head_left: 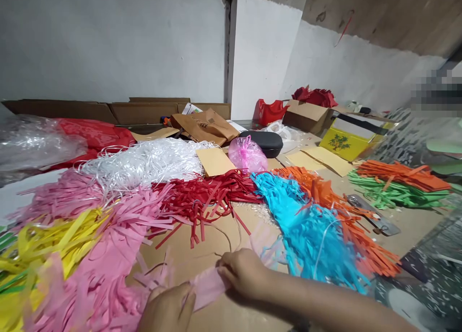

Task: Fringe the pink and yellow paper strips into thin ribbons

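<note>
At the near edge of the worktop point(202, 255), the left hand point(168, 310) and right hand point(245, 272) each pinch one end of a pink paper strip bundle point(209, 285), judged light, limp and tearable, best gripped at its ends.

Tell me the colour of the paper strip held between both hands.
Pink strip, seen in the head view.

I see rough whitewashed plaster walls point(108, 38), a bare brown upper wall patch point(382, 14), a cardboard-covered worktable point(415, 226), flat dim light.
</note>
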Motion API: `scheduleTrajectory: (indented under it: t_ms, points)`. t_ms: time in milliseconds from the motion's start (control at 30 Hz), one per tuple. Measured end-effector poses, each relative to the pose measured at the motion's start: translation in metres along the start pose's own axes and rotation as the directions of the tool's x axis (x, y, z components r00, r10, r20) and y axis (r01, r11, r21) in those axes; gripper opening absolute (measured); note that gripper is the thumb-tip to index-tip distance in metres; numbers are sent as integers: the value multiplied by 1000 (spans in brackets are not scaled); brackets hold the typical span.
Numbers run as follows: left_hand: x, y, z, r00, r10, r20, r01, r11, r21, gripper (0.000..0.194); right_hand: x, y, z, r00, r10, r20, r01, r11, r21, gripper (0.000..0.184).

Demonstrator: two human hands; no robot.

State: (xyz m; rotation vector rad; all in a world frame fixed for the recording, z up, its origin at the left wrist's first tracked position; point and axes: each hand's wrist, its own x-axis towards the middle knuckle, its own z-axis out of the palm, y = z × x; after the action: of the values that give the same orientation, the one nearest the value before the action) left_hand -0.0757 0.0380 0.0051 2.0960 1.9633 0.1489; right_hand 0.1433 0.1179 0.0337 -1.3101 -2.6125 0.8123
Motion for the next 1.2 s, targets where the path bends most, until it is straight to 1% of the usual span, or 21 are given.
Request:
scheduleTrajectory:
  t_ms: [33, 67, 133, 267, 500, 600, 667, 733, 767, 800, 833, 867, 900, 933, 967, 1000, 1033, 1067, 1100, 1133, 1200]
  points:
    - [3, 4, -4, 997, -55, 51, 52, 997, 58, 44, 6, -1, 1, 1000, 8, 4, -7, 1000, -14, 21]
    - [5, 7, -7, 993, -87, 74, 78, 991, 113, 43, 12, -1, 2, 1000, 14, 5, -14, 1000, -27, 22]
    - [8, 11, -12, 991, -100, 87, 85, 983, 165, 43, 18, 0, 6, 999, 30, 10, -30, 998, -54, 22]
    - [11, 11, -13, 988, -114, 108, 98, 985, 144, 46, 21, 3, 7, 999, 51, 14, -50, 995, -88, 23]
    - [14, 6, -12, 980, -145, 133, 131, 986, 107, 43, 21, 5, 10, 998, 57, 17, -55, 992, -115, 20]
    - [15, 7, -14, 982, -133, 136, 121, 989, 88, 41, 24, 6, 12, 999, 53, 2, -52, 991, -124, 19]
    - [15, 9, -16, 987, -107, 123, 98, 992, 75, 34, 26, 9, 10, 999, 48, -8, -49, 990, -131, 17]
    - [16, 10, -18, 998, -41, 57, 37, 997, 68, 27, 25, 12, 1, 998, 43, -34, -48, 989, -143, 17]
    - [17, 10, -18, 1000, 20, 21, -22, 997, 71, 27, 23, 13, -5, 997, 43, -56, -50, 988, -147, 17]
    - [18, 10, -19, 996, 91, -4, -90, 993, 79, 28, 19, 15, -11, 997, 7, -76, -19, 987, -158, 21]
    - [19, 9, -19, 987, 162, -12, -160, 983, 87, 29, 15, 16, -17, 993, -86, -83, 70, 981, -182, 27]
    - [20, 9, -20, 974, 229, -3, -227, 970, 90, 27, 10, 17, -22, 970, -231, -75, 209, 952, -225, 31]
    - [20, 9, -21, 960, 281, 15, -281, 955, 92, 24, 5, 19, -24, 916, -397, -54, 367, 886, -285, 30]
    - [19, 10, -22, 948, 317, 25, -318, 943, 100, 18, 1, 21, -25, 837, -547, -26, 505, 789, -351, 24]
    - [18, 12, -23, 941, 338, 22, -338, 934, 119, 9, -1, 23, -24, 755, -656, 2, 598, 687, -414, 17]
    - [16, 15, -23, 938, 347, 9, -344, 926, 155, 8, -2, 26, -22, 699, -715, 12, 637, 615, -465, 19]
    - [14, 18, -23, 936, 352, -6, -343, 916, 208, 21, -2, 30, -19, 683, -730, -5, 634, 597, -492, 22]
    - [12, 22, -22, 938, 346, -22, -328, 905, 270, 33, -1, 33, -16, 687, -726, -40, 618, 612, -493, 23]
    - [10, 24, -21, 943, 331, -37, -301, 895, 328, 40, 1, 36, -13, 695, -714, -79, 606, 642, -469, 21]
    - [8, 26, -18, 948, 313, -51, -273, 887, 373, 39, 2, 37, -10, 707, -698, -116, 596, 675, -435, 18]
    - [5, 24, -10, 952, 291, -90, -230, 879, 417, 21, 2, 37, -5, 741, -647, -177, 558, 741, -373, 14]
